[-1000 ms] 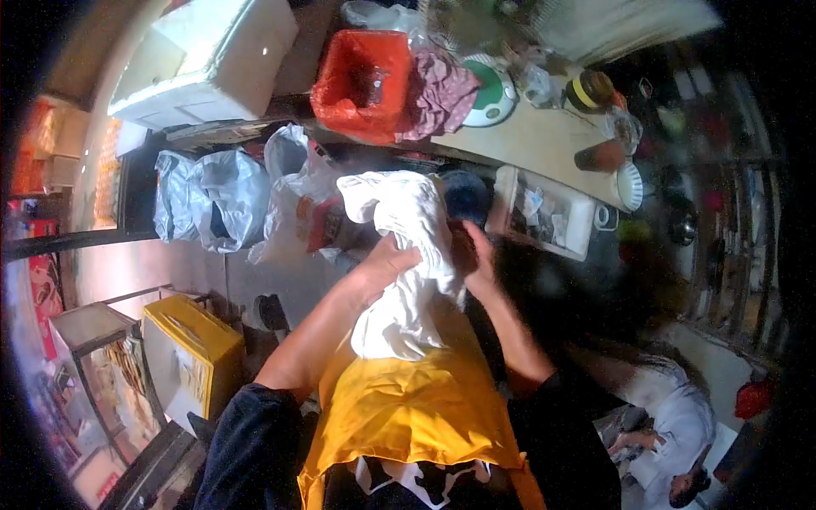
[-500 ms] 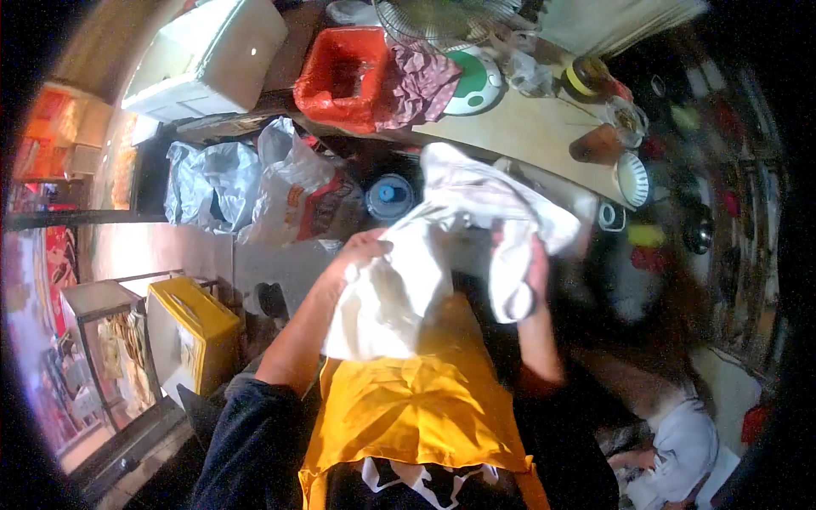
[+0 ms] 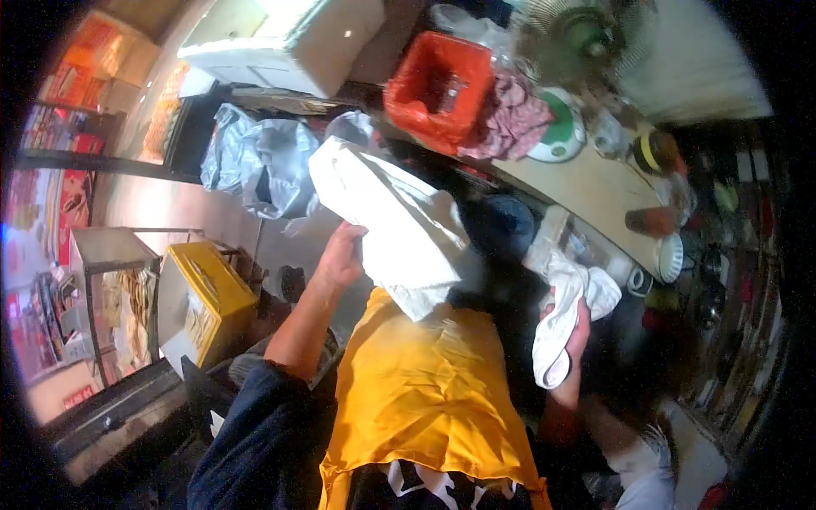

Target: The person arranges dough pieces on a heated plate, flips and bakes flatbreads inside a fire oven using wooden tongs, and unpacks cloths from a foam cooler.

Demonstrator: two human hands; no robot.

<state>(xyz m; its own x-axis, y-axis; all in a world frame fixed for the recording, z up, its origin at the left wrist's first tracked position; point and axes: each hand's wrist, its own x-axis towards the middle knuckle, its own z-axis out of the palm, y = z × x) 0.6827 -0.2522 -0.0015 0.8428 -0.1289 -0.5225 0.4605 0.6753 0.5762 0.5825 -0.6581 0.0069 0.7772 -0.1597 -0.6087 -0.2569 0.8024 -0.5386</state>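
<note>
A large white cloth (image 3: 395,221) hangs in front of my yellow apron (image 3: 429,391), gripped at its left edge by my left hand (image 3: 342,255). My right hand (image 3: 576,331), well off to the right, holds a second, bunched white cloth (image 3: 561,319) with a looped lower end. The two cloths are apart from each other. Some fingers of each hand are hidden by the fabric. Just behind the right cloth is a white tray (image 3: 557,225) with small items in it.
On the counter (image 3: 586,191) are a red basket (image 3: 438,89), a pink cloth (image 3: 514,119), a green and white scale (image 3: 557,127) and a fan (image 3: 586,38). Grey plastic bags (image 3: 285,161) hang at left, near a yellow box (image 3: 212,293). Another person's sleeve (image 3: 646,472) shows at lower right.
The white fabric, bunched between both hands at first, is now two separate pieces held wide apart. My right hand has moved right with one piece. The view has swung, shifting the counter things rightward.
</note>
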